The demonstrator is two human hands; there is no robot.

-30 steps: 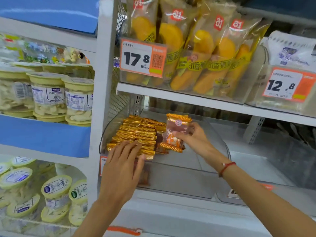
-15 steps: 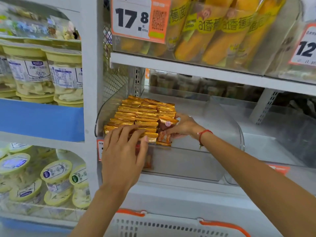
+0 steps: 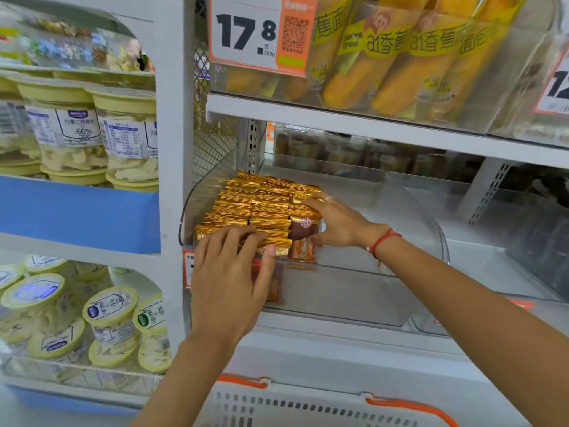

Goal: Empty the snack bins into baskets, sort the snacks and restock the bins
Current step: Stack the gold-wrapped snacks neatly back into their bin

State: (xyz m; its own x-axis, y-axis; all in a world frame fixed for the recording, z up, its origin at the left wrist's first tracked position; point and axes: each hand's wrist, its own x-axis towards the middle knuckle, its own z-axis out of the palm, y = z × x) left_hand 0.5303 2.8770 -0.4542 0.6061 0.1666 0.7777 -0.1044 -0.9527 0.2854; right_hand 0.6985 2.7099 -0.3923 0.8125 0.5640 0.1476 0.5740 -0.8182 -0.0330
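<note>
**Right hand seats a packet at the right end of the gold rows**

The right hand (image 3: 335, 224) has its fingers curled round one snack packet (image 3: 304, 238), thumb low on the near side and the other fingers over its gold top edge. The packet stands upright, its long axis running top to bottom, and it sits just right of the packed gold packets (image 3: 255, 208), touching the last column. It lies directly under the fingertips, so the coming move looks to be a short push left and down to close it against the row.

The left hand (image 3: 229, 282) rests with straight, slightly spread fingers on the near ends of the front row, seemingly bracing the stack against that push. It holds nothing. The right hand is plainly the nearer one to the packet.

Both hands work in the clear bin (image 3: 425, 229), whose right and far parts lie bare, so restocking looks barely begun. A white basket with orange handles (image 3: 323, 408) waits below, near the person.

The left palm covers the bin's front wall, the lower part of the front packets and most of a price tag (image 3: 188, 266). How many packets deep the rows go cannot be told. The basket's contents are cut off by the frame's lower edge.
</note>
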